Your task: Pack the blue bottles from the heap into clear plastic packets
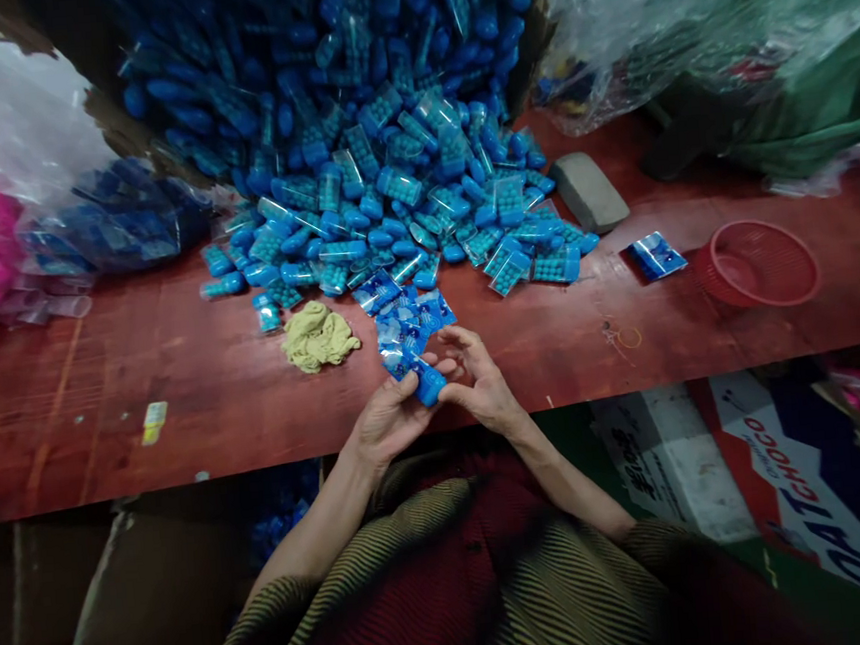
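Blue-capped container (430, 388) sits between your 2 hands, over the near edge of the red table (209, 382). Your left hand (390, 424) has it between thumb and fingers; your right hand (485, 383) is curled loosely beside it, thumb at the cap, though I cannot tell whether those fingers grip. Printed blue packets (411, 319) lie just beyond, below the heap of containers (390, 206) and beside a yellow-green lump (318, 337). Judging by the clear, bead-filled tubes in that heap, yours should be light and stiff-walled, slick enough to roll under dry fingertips, and perhaps brittle if squeezed hard. Your best hold is likely a light pinch around the tube's middle, with 1 thumb steadying the rounded cap.
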Tool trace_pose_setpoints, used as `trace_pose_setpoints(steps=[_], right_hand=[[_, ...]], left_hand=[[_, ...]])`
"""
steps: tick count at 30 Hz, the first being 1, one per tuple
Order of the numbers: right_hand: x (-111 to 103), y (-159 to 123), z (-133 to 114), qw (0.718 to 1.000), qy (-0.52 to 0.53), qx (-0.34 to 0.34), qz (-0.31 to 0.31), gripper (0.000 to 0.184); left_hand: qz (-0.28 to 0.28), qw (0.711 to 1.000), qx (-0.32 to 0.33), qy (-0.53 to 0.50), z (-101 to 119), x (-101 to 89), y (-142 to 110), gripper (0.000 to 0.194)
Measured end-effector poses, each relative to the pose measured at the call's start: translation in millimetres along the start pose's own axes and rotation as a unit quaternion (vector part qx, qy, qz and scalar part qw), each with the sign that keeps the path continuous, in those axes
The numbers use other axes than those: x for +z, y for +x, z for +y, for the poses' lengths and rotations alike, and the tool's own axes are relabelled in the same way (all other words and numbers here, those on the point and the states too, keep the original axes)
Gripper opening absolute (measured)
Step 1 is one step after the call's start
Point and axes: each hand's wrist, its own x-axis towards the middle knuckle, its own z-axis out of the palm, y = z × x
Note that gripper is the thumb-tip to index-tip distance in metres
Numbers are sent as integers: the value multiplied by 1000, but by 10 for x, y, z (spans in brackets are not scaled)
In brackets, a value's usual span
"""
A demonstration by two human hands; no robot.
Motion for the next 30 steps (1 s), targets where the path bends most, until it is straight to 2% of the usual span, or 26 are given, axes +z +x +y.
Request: trace_pose_setpoints(steps=[2,4,7,11,16,20,26,30], right_hand=[[4,7,10,996,68,30,-58,72],[22,3,17,990,101,51,-86,73],[56,-24,17,994,74,48,-63,66],[95,-59,31,998,39,25,-37,62],[118,-62,77,998,19,55,-13,59],[78,-41,90,998,29,60,-18,59],[30,1,77,992,67,83,-61,68],[39,16,46,990,82,81,-76,71]], left_hand=[[27,999,9,-16,-61,23,1,16],[55,998,14,-30,-109,49,2,18],[93,994,35,-48,-154,104,-4,18],[115,991,61,-41,-205,184,-9,16],[151,985,83,-4,-247,233,1,22],[110,990,80,24,-169,208,0,16],[-1,999,27,43,-7,13,2,32],[0,999,40,32,-45,-24,7,24]])
